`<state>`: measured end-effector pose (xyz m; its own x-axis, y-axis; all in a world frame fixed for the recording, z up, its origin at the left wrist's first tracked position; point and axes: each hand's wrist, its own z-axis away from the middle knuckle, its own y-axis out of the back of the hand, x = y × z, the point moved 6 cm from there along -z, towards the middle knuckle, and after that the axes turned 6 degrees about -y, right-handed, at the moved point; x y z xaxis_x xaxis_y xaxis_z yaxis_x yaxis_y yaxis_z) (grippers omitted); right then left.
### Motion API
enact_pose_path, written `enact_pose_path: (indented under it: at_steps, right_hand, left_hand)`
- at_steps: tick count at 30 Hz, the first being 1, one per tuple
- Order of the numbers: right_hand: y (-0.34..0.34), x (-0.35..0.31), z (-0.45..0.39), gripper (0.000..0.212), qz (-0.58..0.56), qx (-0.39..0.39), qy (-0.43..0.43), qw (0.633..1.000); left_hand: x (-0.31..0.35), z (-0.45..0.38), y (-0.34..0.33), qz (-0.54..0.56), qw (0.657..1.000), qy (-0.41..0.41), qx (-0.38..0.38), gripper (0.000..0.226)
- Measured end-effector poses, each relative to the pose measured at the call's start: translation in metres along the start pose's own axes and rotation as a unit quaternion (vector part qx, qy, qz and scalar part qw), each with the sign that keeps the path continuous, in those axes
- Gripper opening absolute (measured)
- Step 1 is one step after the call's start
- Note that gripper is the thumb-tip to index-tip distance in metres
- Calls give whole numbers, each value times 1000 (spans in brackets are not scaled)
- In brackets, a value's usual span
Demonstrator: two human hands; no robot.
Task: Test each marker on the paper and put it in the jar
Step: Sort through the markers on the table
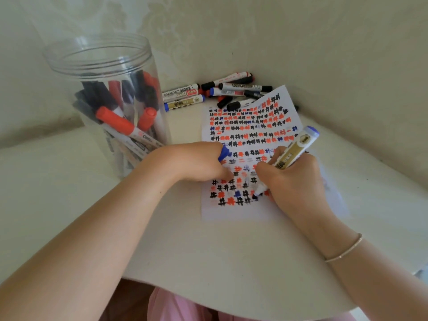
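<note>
Low on the paper, my right hand is clamping its grip round the blue marker, fingers curled about the gold-labelled barrel, and I am pressing the tip down among the bottom rows of marks while the blue end is tilting up and away to the right. Just beside it, my left hand is resting on the sheet with its grip closed round the blue cap, which is poking out between the curled fingers, and one fingertip is touching the paper. Rows of small red, black and blue hash marks are covering most of the sheet, which is lying flat on the white desk with its far corner lifting a little. Beyond the paper, a pile of capped markers is lying against the wall. To my left, the clear jar is standing upright and open, holding a bundle of red- and black-capped markers leaning inside. A thin bracelet is circling my right wrist.
</note>
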<state>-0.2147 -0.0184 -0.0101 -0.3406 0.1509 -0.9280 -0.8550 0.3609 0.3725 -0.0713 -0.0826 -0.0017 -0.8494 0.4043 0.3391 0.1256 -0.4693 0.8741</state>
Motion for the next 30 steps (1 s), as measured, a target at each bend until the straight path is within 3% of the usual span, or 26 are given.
enact_pose_path:
  at_steps: [17,20,24,28,30]
  right_hand:
    - [-1,1,-1,14,-21,-13,3,1000]
    - [6,1,-6,20,-134,-20,-28,990]
    - [14,-19,-15,22,-279,-75,-55,956]
    - [14,-51,-14,15,-380,-166,-66,908]
    - [12,-62,-11,26,-390,-173,-64,902]
  left_hand:
    - [-3,-2,-1,-2,1000,-1,-7,36]
    - [-2,0,1,19,1000,-12,3,36]
    - [-3,13,5,74,992,-53,84,25]
    - [8,32,8,190,958,-158,148,13]
    - [11,37,12,253,939,-183,147,7]
